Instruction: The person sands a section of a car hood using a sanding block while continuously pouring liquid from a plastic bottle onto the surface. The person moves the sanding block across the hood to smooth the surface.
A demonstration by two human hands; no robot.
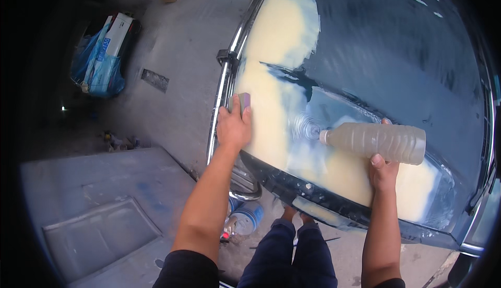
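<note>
My left hand [234,127] grips a small green and purple sanding block [245,102] at the left edge of a dark car body panel [376,48]. Cream filler [286,24] covers a broad area along that edge and the near side of the panel. In my right hand [385,172] lies a ribbed clear plastic bottle [381,142] of cloudy liquid, held almost level with its white neck toward the left. Rings of ripples [305,127] spread on the wet surface just beyond the bottle's mouth. My right fingers are partly hidden behind the bottle.
Chrome tubing [223,87] runs along the panel's left side. A blue and white bucket [246,219] stands on the floor below the near edge, beside my feet. At lower left lies a large grey panel [99,220]. Farther off is a plastic-draped white and blue object [107,53].
</note>
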